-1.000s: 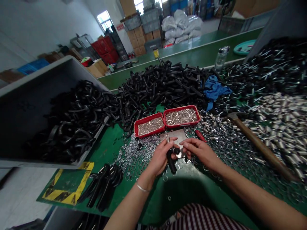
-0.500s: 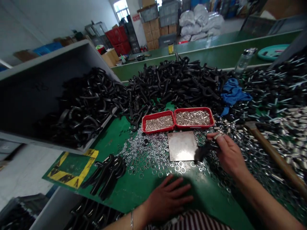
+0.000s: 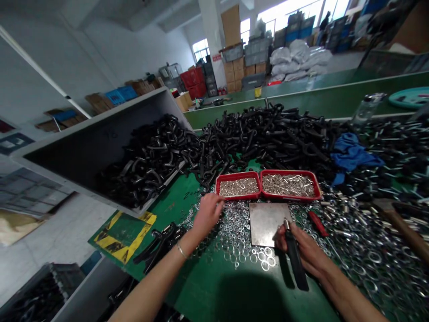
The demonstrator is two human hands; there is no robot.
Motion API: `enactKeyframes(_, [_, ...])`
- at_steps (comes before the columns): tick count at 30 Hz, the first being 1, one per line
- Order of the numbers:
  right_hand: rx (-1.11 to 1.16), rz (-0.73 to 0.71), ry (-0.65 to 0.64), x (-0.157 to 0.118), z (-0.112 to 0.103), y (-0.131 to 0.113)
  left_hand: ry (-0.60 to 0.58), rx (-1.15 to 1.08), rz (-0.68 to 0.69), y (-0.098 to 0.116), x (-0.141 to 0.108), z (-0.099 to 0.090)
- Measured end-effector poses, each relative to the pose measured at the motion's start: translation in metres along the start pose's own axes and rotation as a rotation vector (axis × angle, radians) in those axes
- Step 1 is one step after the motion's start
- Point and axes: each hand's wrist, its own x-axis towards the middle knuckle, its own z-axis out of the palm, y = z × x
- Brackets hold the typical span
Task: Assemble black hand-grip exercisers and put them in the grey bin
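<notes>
1. Your right hand closes around a black bolt, its silver tip held up at the right edge of the steel plate, which lies flat as a bare surface among the parts.
2. Your left hand is narrowed, fingertips just beside the left red tray; whether it holds anything, you cannot tell.
3. Loose steel washers surround the plate; a red-handled tool lies beyond your right hand.
4. Ahead of your hands, that tray and the right red tray keep small silver parts apart from the washers, within reach. Heaped black hooks behind them stand in the way of anything farther out, and a grey bin stands off to your left.
</notes>
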Motion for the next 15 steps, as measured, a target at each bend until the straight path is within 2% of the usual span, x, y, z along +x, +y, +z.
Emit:
enactKeyframes(2, [0.047,0.006,-0.051,0.003,-0.003,0.003,-0.050,0.214,-0.301,-0.031,0.042,-0.011])
enactKeyframes(4, [0.082,0.015,-0.073,0.005,-0.006,0.004,-0.100,0.303,-0.428,-0.053,0.073,-0.009])
enactKeyframes(6, [0.107,0.011,-0.077,0.007,-0.009,0.002,-0.137,0.347,-0.481,-0.062,0.090,0.004])
enactKeyframes(9, [0.115,-0.011,-0.067,0.008,-0.014,-0.003,-0.165,0.421,-0.524,-0.066,0.095,0.026])
enactKeyframes(11, [0.124,-0.030,-0.042,0.008,-0.018,-0.007,-0.188,0.462,-0.540,-0.072,0.091,0.031])
enactKeyframes(13, [0.151,-0.057,-0.013,0.004,-0.018,-0.012,-0.208,0.461,-0.548,-0.083,0.085,0.025])
enactKeyframes(15, [0.168,-0.078,-0.008,-0.002,-0.017,-0.018,-0.136,0.437,-0.533,-0.095,0.079,0.008])
